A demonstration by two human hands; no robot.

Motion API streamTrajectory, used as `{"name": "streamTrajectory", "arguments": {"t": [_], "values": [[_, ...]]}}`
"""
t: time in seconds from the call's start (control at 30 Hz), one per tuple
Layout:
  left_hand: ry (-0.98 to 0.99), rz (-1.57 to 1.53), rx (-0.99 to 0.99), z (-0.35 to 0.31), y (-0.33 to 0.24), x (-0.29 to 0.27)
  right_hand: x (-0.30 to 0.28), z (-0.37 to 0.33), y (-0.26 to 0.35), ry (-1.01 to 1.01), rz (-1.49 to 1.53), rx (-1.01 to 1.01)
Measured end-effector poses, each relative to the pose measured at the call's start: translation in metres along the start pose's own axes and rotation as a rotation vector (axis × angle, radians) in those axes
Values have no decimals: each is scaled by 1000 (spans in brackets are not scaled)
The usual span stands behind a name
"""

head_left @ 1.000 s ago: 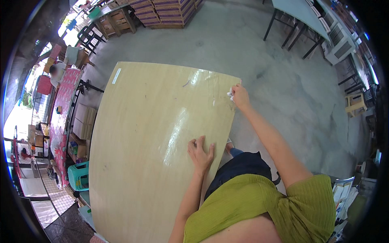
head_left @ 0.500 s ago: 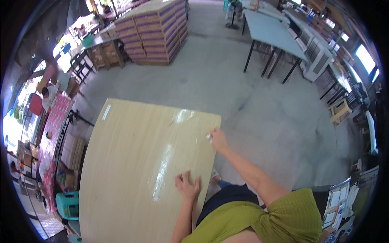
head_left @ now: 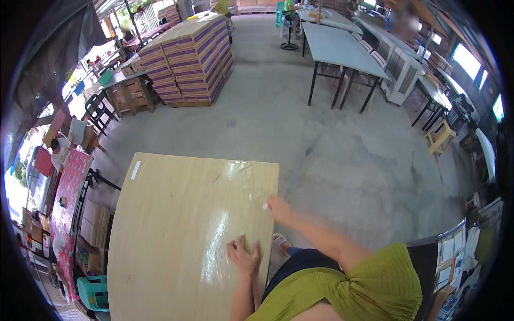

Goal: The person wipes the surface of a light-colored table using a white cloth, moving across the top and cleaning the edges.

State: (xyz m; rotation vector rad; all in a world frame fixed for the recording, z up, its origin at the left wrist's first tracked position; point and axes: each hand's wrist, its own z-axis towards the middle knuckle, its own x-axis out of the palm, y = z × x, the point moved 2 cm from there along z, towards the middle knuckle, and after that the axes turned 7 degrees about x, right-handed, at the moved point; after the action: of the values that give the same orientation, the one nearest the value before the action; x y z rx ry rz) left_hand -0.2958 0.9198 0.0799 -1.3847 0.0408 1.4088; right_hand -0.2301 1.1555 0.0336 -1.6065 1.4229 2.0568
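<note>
A light wood-grained tabletop (head_left: pixel 160 230) with glossy, reflective patches spreads out in front of me. My left hand (head_left: pixel 244 257) rests on it near the right edge, fingers apart and holding nothing. Farther along that edge, my right hand (head_left: pixel 279 209) is closed around a small white piece (head_left: pixel 266 206), held at the surface. Most of that piece is covered by my fingers, so its kind cannot be made out. A thin white label strip (head_left: pixel 136 170) lies at the tabletop's far left corner.
A tall stack of purple-striped cartons (head_left: pixel 187 61) stands ahead on the concrete floor. Pale blue-grey tables (head_left: pixel 342 51) are at the far right. To the left are a pink-covered table (head_left: pixel 69 198), a seated person (head_left: pixel 60 152) and a green plastic stool (head_left: pixel 92 293).
The view has tilted up, so the room shows farther ahead. My right hand has slid slightly toward me along the tabletop's right side. My left hand stays nearly in place.
</note>
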Motion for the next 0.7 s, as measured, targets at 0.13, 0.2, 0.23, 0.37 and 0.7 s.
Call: {"name": "streamTrajectory", "arguments": {"t": [0.13,0.2,0.23,0.37,0.7], "values": [[-15,54,4,-3,-1,-1,17,-35,9,-76,62,-46],[26,7,-8,3,-9,4,-2,18,-17,-187,11,31],[54,-27,0,5,-16,9,-24,49,-37,-239,-8,49],[39,4,-12,7,-10,7,-27,56,-23,-166,57,52],[89,3,-60,13,7,4,-28,96,-40,-285,45,74]]}}
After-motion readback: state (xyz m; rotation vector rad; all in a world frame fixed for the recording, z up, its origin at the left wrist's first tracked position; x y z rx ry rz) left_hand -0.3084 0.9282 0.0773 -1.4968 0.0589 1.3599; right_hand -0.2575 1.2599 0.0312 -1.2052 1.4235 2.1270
